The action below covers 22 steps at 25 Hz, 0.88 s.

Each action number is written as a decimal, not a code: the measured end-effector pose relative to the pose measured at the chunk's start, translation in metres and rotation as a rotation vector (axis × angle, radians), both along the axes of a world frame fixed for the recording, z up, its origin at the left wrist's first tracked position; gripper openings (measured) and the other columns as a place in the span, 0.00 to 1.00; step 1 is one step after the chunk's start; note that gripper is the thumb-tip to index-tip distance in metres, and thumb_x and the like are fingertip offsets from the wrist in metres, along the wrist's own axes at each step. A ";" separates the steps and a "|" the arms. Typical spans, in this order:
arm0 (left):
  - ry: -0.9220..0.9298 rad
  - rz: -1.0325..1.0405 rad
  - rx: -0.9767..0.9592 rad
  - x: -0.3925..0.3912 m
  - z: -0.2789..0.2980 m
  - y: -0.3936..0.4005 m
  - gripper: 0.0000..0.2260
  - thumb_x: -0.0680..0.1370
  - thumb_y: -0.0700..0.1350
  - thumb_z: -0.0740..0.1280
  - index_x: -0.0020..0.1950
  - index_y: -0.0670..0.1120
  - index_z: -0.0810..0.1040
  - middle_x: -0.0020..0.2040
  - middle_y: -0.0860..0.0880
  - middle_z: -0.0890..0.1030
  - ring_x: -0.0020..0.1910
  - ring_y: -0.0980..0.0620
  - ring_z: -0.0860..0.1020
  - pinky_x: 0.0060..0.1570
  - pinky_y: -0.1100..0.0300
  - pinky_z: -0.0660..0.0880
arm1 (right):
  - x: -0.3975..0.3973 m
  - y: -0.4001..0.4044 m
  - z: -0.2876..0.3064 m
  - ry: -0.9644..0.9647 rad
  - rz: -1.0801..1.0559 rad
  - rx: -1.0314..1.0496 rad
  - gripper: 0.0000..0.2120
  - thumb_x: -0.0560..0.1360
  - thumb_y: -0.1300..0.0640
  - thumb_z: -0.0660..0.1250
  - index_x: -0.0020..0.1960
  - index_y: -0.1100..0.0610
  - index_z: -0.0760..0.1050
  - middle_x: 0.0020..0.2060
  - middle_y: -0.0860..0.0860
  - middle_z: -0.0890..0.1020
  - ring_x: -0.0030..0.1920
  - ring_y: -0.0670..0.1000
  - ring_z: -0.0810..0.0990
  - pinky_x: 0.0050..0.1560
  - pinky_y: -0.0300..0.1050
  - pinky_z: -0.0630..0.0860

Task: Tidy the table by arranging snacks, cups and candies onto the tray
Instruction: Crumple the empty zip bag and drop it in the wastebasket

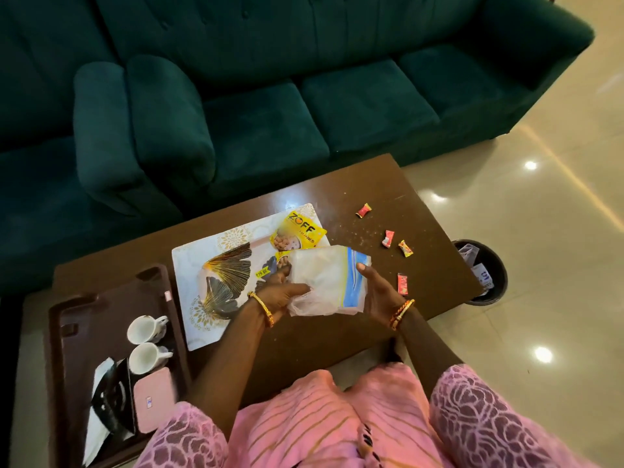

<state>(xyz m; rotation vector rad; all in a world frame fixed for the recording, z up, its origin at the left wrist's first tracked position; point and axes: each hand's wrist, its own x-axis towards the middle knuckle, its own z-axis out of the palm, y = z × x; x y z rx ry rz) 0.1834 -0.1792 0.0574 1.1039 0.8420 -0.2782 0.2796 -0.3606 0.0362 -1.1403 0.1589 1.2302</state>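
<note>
Both my hands hold a clear zip bag [324, 275] with a blue seal strip just above the brown table [388, 184]. My left hand [282, 293] grips its lower left corner and my right hand [380, 292] holds the sealed right edge with the thumb on top. Two yellow snack packets [299, 231] lie on a white and gold placemat [216, 265], the nearer one partly hidden behind the bag. Several red and orange wrapped candies [388, 238] lie scattered on the table to the right. The dark brown tray [84, 319] at the left holds two white cups [146, 329].
The tray also carries a pink case [153, 400] and a black and white folded item [109, 403]. A black waste bin [486, 271] stands on the floor by the table's right end. A green sofa [270, 96] runs behind the table. Crumbs dot the tabletop.
</note>
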 end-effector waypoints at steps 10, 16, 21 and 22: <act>0.089 -0.102 0.121 0.173 -0.017 -0.118 0.19 0.72 0.23 0.61 0.58 0.41 0.72 0.42 0.44 0.78 0.33 0.52 0.78 0.28 0.62 0.77 | 0.152 -0.121 -0.016 -0.019 0.115 -0.071 0.26 0.71 0.68 0.67 0.67 0.58 0.67 0.57 0.56 0.79 0.55 0.56 0.80 0.54 0.55 0.79; 0.176 -0.130 0.029 0.254 -0.040 -0.169 0.23 0.71 0.25 0.64 0.63 0.41 0.71 0.55 0.40 0.77 0.49 0.42 0.78 0.42 0.52 0.78 | 0.222 -0.178 -0.036 -0.002 -0.036 -0.281 0.25 0.72 0.74 0.59 0.66 0.58 0.66 0.57 0.69 0.76 0.48 0.59 0.78 0.43 0.52 0.76; 0.381 -0.041 0.139 0.326 -0.076 -0.247 0.19 0.70 0.50 0.66 0.56 0.40 0.74 0.56 0.37 0.78 0.52 0.39 0.78 0.49 0.47 0.78 | 0.249 -0.194 -0.064 -0.193 -0.447 -0.908 0.20 0.76 0.56 0.53 0.67 0.58 0.67 0.58 0.65 0.76 0.55 0.65 0.76 0.54 0.55 0.72; 0.407 -0.040 0.211 0.339 -0.084 -0.270 0.25 0.71 0.57 0.64 0.59 0.40 0.74 0.60 0.38 0.78 0.56 0.38 0.78 0.55 0.46 0.77 | 0.254 -0.195 -0.071 -0.211 -0.519 -0.976 0.21 0.74 0.48 0.52 0.65 0.53 0.67 0.56 0.64 0.78 0.53 0.66 0.76 0.54 0.56 0.72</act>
